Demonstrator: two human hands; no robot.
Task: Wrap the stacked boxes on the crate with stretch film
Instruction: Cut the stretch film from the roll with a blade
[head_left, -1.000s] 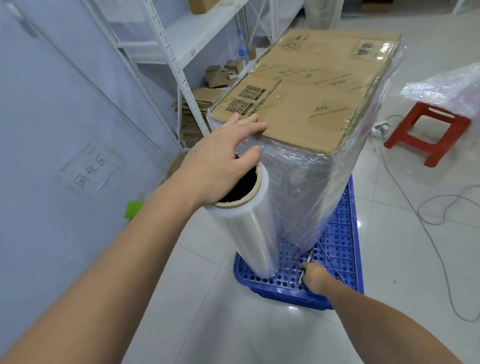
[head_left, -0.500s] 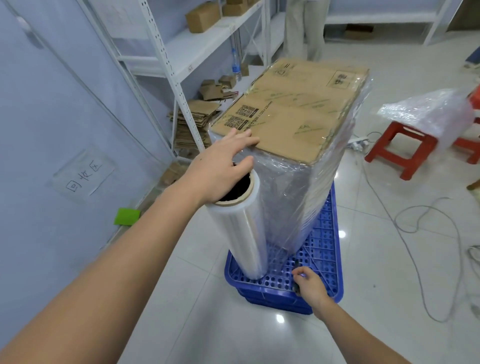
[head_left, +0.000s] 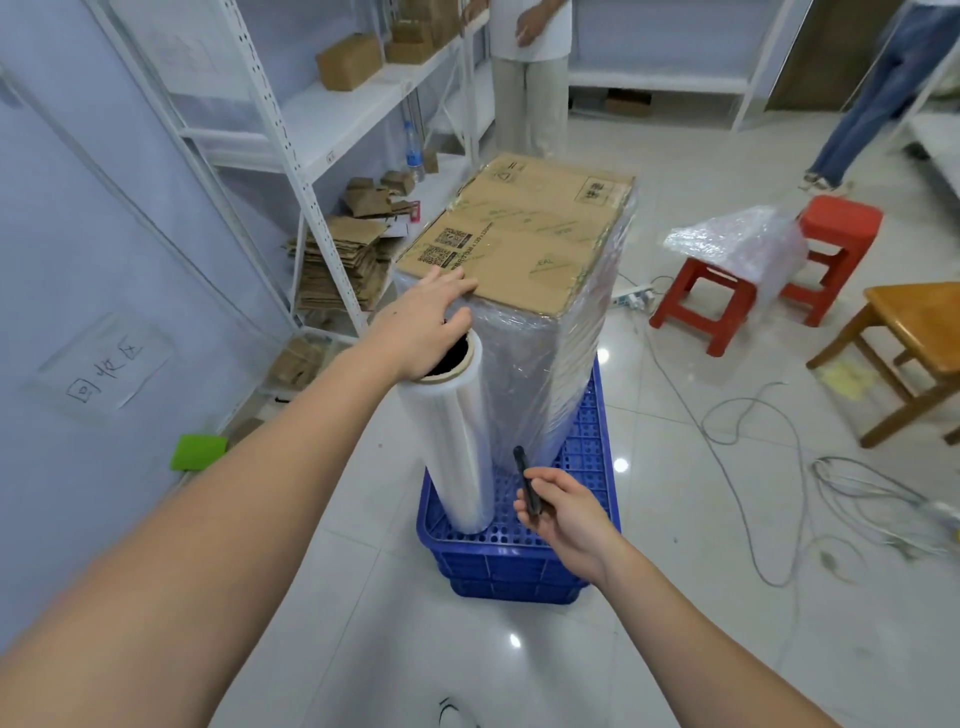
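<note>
At the centre of the frame the blue crate (head_left: 519, 566) carried the film-covered stacked boxes (head_left: 524, 244) and, upright just beside them, the stretch film roll (head_left: 457, 441). My left hand (head_left: 423, 322) rested spread over the roll's top with fingers reaching the boxes, while my right hand (head_left: 566, 512) gripped a black cutter (head_left: 525, 483) at lower centre.

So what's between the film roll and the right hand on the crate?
Nothing but bare blue crate grid between the roll and the right hand, which holds a black tool; the head view shows it.
</note>
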